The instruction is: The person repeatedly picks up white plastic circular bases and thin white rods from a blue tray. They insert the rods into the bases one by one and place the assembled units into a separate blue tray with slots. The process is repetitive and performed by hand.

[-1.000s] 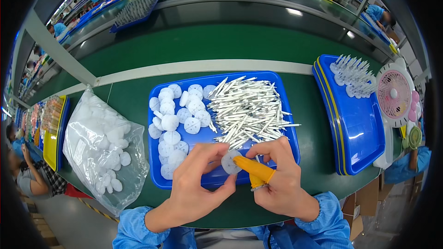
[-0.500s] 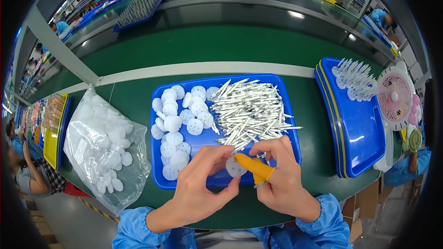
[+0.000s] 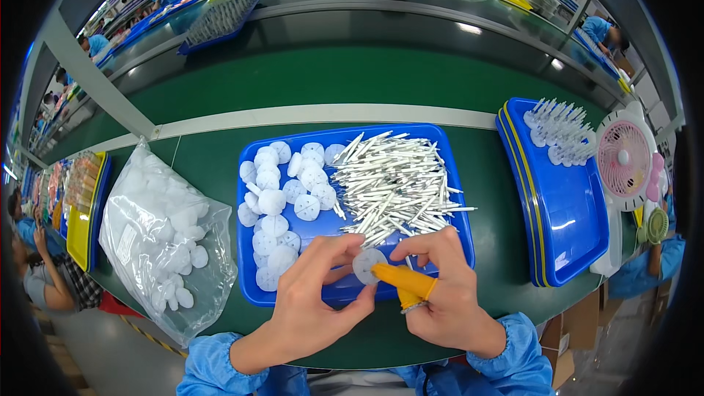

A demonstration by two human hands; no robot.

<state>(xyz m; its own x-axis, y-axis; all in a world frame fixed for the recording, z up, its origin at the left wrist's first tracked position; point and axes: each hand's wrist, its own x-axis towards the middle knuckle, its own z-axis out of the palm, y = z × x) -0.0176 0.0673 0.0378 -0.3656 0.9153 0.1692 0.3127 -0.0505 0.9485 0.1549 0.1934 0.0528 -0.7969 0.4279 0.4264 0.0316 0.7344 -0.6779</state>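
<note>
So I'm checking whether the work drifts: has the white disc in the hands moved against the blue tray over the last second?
No. The white disc sits pinched between both hands over the near rim of the blue tray, as before.

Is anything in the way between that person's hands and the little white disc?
Nothing visible: the white disc is already pinched between the left hand and the right hand, over the blue tray.
</note>
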